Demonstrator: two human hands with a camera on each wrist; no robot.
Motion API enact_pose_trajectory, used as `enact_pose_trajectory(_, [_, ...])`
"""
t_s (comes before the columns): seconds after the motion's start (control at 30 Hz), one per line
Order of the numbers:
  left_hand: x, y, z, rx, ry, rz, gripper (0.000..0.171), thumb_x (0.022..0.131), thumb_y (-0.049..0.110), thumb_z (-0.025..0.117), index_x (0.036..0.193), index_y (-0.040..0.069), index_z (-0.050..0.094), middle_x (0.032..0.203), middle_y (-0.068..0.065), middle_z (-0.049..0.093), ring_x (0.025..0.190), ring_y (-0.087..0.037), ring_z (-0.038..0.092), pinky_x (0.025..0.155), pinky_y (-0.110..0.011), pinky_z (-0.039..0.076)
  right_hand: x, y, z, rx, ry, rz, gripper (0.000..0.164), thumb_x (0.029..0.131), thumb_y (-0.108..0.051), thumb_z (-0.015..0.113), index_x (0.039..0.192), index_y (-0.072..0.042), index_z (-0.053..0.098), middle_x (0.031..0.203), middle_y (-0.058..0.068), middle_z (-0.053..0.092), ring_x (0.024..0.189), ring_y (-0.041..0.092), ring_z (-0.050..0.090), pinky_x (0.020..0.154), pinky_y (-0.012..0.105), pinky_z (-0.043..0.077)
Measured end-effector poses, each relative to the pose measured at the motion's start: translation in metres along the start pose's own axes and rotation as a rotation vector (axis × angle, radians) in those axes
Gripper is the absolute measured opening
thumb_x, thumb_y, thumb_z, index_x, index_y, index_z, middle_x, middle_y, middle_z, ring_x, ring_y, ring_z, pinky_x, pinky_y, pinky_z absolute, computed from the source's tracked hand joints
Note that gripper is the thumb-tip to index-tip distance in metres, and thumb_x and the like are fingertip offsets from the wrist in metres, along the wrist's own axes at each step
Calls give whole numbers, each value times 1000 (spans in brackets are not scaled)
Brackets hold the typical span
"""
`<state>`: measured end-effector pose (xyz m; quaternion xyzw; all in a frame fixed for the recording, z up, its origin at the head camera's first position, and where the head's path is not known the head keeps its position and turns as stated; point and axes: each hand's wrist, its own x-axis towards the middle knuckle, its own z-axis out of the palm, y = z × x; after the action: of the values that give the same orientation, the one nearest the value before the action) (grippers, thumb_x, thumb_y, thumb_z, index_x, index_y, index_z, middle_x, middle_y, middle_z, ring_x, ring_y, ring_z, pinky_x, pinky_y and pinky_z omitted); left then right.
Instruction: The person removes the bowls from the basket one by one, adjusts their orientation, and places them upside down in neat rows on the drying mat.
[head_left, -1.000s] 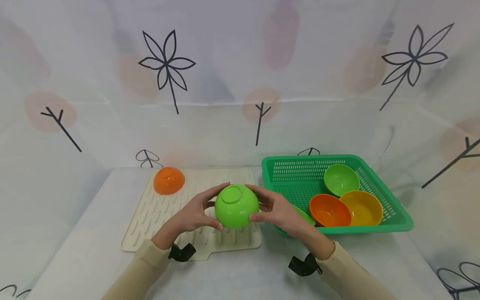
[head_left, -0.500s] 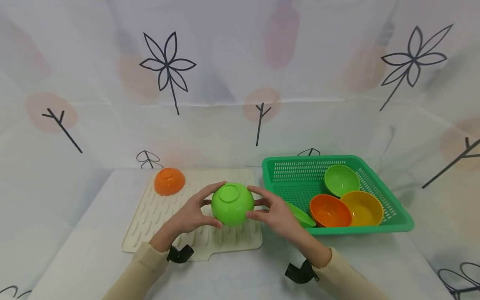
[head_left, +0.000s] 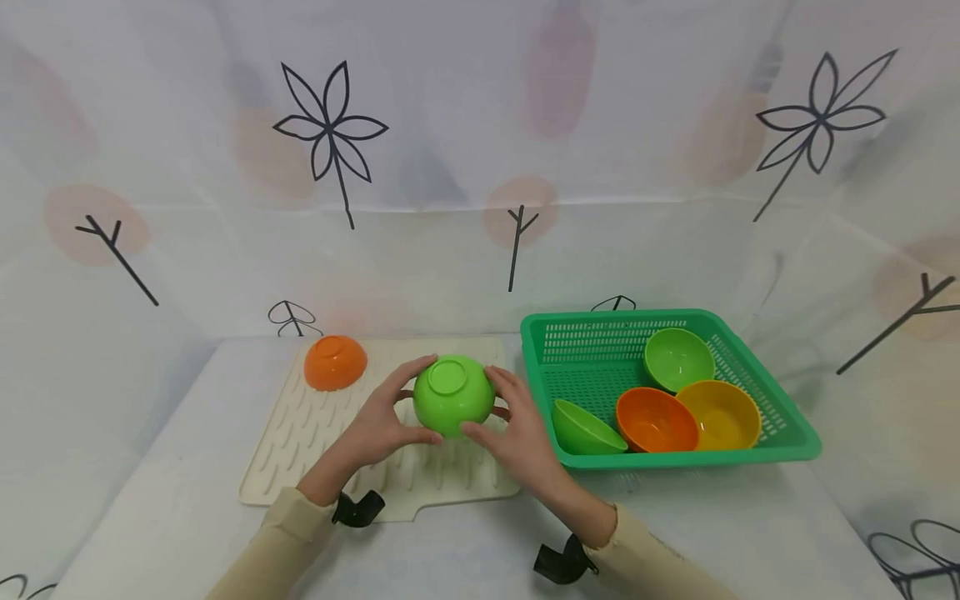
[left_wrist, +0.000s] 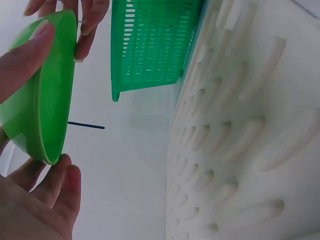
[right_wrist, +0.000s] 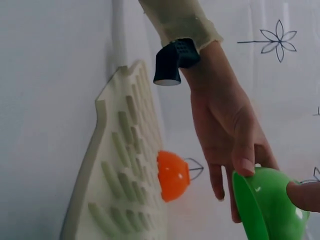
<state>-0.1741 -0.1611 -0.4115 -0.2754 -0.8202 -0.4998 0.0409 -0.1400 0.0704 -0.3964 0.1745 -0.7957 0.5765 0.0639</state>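
A light green bowl is held up over the cream ridged drying mat, base up, its open side facing down. My left hand grips it from the left, thumb low and fingers along the upper side. From the right, my right hand holds the same bowl with thumb and fingers. The right wrist view shows the green bowl between the two hands, its rim turned toward the mat. An orange bowl sits upside down at the mat's far left corner.
To the right stands a green perforated basket. Inside it are a tilted green bowl, an orange bowl, a yellow bowl and another green bowl. A patterned cloth rises behind the white tabletop.
The held green bowl has shifted a little left and away from me. My right hand has moved left with it, uncovering the tilted green bowl in the basket. Both hands still grip the bowl.
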Motion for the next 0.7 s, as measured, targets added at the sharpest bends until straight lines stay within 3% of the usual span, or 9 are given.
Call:
enact_pose_trajectory(0.2, [2, -4, -1, 36, 80, -15, 102, 67, 9, 93, 152, 19, 38, 152, -4, 42, 136, -27, 40, 99, -56, 45, 8, 6, 18, 45, 34, -21, 80, 87, -17, 79, 150, 3, 35, 151, 22, 31, 130, 36, 45, 102, 52, 46])
enact_pose_trajectory(0.47, [5, -19, -5, 63, 199, -79, 100, 68, 12, 93, 151, 16, 38, 151, -7, 42, 135, -28, 39, 99, -55, 46, 22, 19, 38, 81, 81, -9, 71, 89, -16, 77, 148, 1, 42, 150, 19, 35, 129, 34, 46, 103, 50, 45])
enact_pose_trajectory(0.7, [9, -31, -9, 98, 279, -95, 99, 66, 12, 94, 149, 11, 40, 148, -11, 45, 133, -31, 42, 98, -57, 46, 35, 29, 53, 118, 116, 2, 63, 90, -11, 75, 145, 0, 47, 149, 16, 38, 132, 34, 42, 105, 51, 43])
